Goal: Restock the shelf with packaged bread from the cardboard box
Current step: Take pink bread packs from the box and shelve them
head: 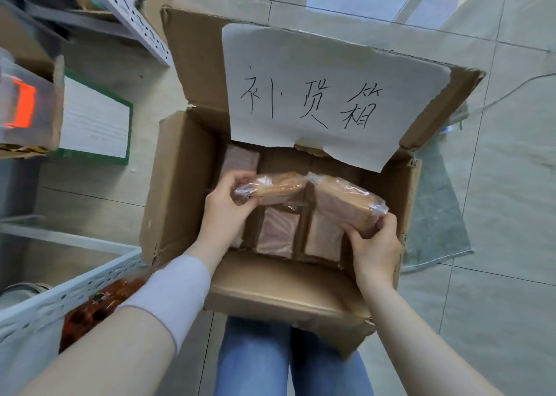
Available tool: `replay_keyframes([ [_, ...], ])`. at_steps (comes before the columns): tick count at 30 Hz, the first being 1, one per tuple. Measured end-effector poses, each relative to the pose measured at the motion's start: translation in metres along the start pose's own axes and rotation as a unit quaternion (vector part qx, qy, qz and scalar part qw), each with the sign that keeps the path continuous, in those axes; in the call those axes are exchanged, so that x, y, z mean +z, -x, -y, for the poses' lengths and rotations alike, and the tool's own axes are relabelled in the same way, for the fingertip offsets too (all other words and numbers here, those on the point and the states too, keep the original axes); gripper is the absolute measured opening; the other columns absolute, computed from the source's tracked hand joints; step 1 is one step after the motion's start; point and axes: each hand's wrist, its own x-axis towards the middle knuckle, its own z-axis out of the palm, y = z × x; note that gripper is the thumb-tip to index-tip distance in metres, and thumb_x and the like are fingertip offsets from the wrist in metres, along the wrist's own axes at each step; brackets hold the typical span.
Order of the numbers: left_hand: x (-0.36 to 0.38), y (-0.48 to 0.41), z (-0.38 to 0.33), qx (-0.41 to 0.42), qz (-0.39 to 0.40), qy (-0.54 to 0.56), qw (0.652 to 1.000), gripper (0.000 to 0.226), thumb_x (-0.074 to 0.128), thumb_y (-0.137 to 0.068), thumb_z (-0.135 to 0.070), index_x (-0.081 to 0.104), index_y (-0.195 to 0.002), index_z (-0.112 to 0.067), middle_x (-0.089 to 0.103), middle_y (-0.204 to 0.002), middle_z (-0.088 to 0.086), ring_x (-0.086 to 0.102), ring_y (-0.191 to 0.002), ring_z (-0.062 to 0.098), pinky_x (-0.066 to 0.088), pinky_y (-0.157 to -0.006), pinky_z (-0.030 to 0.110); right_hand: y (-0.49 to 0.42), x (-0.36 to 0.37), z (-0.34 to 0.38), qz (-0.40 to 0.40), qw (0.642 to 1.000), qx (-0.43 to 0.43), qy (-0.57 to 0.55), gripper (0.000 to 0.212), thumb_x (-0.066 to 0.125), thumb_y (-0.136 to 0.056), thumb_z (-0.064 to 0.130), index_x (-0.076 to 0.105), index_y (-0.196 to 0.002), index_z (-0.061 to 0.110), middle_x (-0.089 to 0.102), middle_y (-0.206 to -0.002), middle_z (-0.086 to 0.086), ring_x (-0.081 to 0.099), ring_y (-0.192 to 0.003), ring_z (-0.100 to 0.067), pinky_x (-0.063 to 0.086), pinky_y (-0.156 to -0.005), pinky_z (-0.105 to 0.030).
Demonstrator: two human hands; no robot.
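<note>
An open cardboard box (pixel 177 185) stands on the floor in front of my knees, with a handwritten paper sheet (pixel 325 94) on its far flap. My left hand (pixel 228 206) grips a clear-wrapped bread pack (pixel 270 186) by its left end, over the box. My right hand (pixel 374 242) holds a second bread pack (pixel 346 203) by its lower right corner. Both packs are lifted above the box's inside. More wrapped bread packs (pixel 278 234) lie at the bottom, one (pixel 242 159) in the far left corner.
A white perforated metal shelf (pixel 60 293) runs along the left, with red packaged goods (pixel 102 302) at its edge. A green-framed board (pixel 96 121) and a carton with an orange label (pixel 24 106) sit at far left. A grey cloth (pixel 436 215) lies right of the box.
</note>
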Motion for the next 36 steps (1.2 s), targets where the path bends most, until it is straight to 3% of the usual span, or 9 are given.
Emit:
replay_keyframes([
  [3,-0.026,0.045,-0.029,0.015,-0.055,0.031,0.998,0.044,0.071,-0.073,0.002,0.059,-0.096,-0.033,0.061,-0.097,-0.021,0.057,-0.089,-0.016,0.042,-0.071,0.000,0.024,-0.032,0.010,0.029,0.999,-0.035,-0.013,0.039,0.076,-0.074,0.013,0.056,-0.107,0.017,0.058,-0.096,0.005,0.052,-0.087,-0.010,0.036,-0.064,0.000],
  [6,-0.054,0.101,-0.058,0.017,-0.118,0.091,0.989,0.042,0.071,-0.075,-0.002,0.058,-0.095,-0.036,0.063,-0.097,-0.019,0.061,-0.089,-0.009,0.045,-0.070,0.003,0.053,-0.066,0.026,0.087,0.994,-0.059,-0.028,0.038,0.077,-0.072,0.014,0.059,-0.106,0.017,0.064,-0.099,-0.001,0.058,-0.090,-0.015,0.043,-0.079,-0.023],
  [8,-0.075,0.145,-0.074,0.015,-0.163,0.153,0.975,0.036,0.071,-0.076,-0.004,0.058,-0.096,-0.031,0.063,-0.094,-0.016,0.063,-0.085,-0.010,0.047,-0.067,0.004,0.080,-0.089,0.041,0.135,0.987,-0.078,-0.046,0.038,0.079,-0.071,0.017,0.060,-0.104,0.018,0.067,-0.097,-0.002,0.061,-0.090,-0.017,0.047,-0.080,-0.029],
  [15,-0.187,0.335,-0.115,0.005,-0.335,0.245,0.910,0.011,0.074,-0.075,-0.028,0.065,-0.081,-0.033,0.068,-0.088,-0.013,0.065,-0.087,0.007,0.053,-0.081,0.029,0.232,-0.159,0.117,0.305,0.937,-0.148,-0.083,0.031,0.079,-0.065,0.030,0.066,-0.092,0.022,0.073,-0.089,0.001,0.071,-0.081,-0.015,0.058,-0.073,-0.032],
  [19,-0.282,0.459,-0.131,0.038,-0.460,0.233,0.856,0.010,0.073,-0.075,-0.033,0.064,-0.071,-0.028,0.065,-0.065,-0.017,0.061,-0.061,-0.005,0.049,-0.059,0.015,0.349,-0.178,0.160,0.404,0.888,-0.206,-0.076,0.027,0.076,-0.068,0.030,0.068,-0.093,0.022,0.074,-0.087,0.001,0.072,-0.077,-0.014,0.058,-0.072,-0.031],
  [22,-0.354,0.557,-0.135,0.073,-0.523,0.238,0.815,0.006,0.070,-0.074,-0.032,0.067,-0.069,-0.029,0.067,-0.066,-0.015,0.061,-0.068,0.006,0.051,-0.065,0.023,0.446,-0.179,0.181,0.481,0.839,-0.242,-0.078,0.024,0.073,-0.073,0.023,0.066,-0.096,0.018,0.074,-0.086,-0.001,0.071,-0.074,-0.013,0.058,-0.067,-0.025],
  [25,-0.420,0.654,-0.119,0.105,-0.560,0.272,0.776,0.008,0.068,-0.082,-0.022,0.067,-0.074,-0.025,0.066,-0.077,-0.007,0.062,-0.075,0.012,0.053,-0.061,0.023,0.550,-0.168,0.186,0.561,0.774,-0.282,-0.082,0.016,0.068,-0.079,0.009,0.064,-0.093,0.014,0.074,-0.081,0.001,0.069,-0.067,-0.007,0.054,-0.058,-0.015],
  [30,-0.511,0.808,-0.057,0.084,-0.612,0.241,0.749,0.010,0.058,-0.089,-0.020,0.062,-0.080,-0.022,0.063,-0.081,-0.001,0.062,-0.071,0.009,0.052,-0.057,0.015,0.714,-0.124,0.171,0.645,0.688,-0.326,-0.069,0.020,0.067,-0.077,0.005,0.066,-0.098,0.008,0.075,-0.083,-0.006,0.070,-0.070,-0.015,0.054,-0.057,-0.018],
  [36,-0.602,0.891,0.037,0.005,-0.689,0.224,0.689,0.013,0.060,-0.088,-0.017,0.061,-0.076,-0.022,0.058,-0.089,0.012,0.055,-0.083,0.024,0.051,-0.072,0.035,0.879,-0.036,0.185,0.627,0.672,-0.389,-0.054,0.018,0.073,-0.076,0.012,0.067,-0.093,0.012,0.074,-0.072,0.005,0.070,-0.064,-0.007,0.055,-0.063,-0.023],
])
